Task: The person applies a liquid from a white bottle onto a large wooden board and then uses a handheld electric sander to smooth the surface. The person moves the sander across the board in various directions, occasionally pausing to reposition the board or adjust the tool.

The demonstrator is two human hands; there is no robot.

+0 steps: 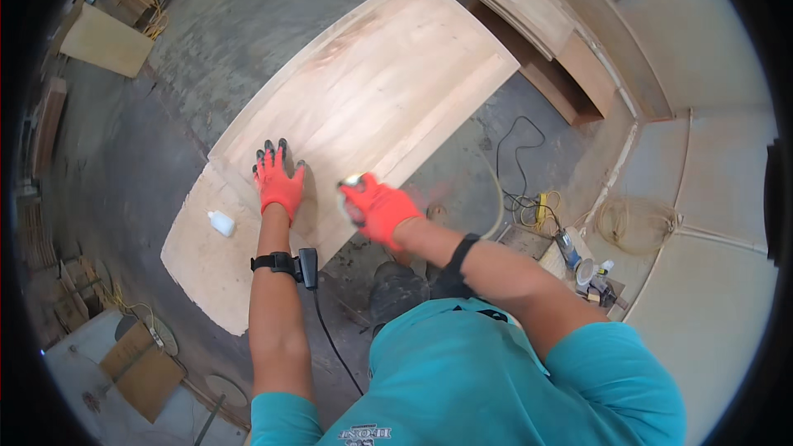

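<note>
Bracing with my left hand (281, 184), palm down and fingers spread wide, I lean on the pale wooden panel (388, 74), which stretches away in front of me from near left to far right. My right hand (382, 209) is by the panel's near right edge, its fingers curled round what looks like a small pale thing (353, 180). I judge this to be hand-smoothing of the surface, partway along. The next stroke would call for even, flat pressure, care at the edge, and the left hand kept out of its path. My right hand is smeared by blur, so I cannot tell what I grip or whether it touches the wood. What holds the panel up is hidden beneath it. The rough-edged board (202, 268) at the near left disappears under the panel or meets its end; I cannot tell which. The white bottle (221, 223) there may be upright or lying down. My wrist box (308, 268) trails a cord, lost at my shirt (462, 380), and the dark rim cuts off the room's corners.
</note>
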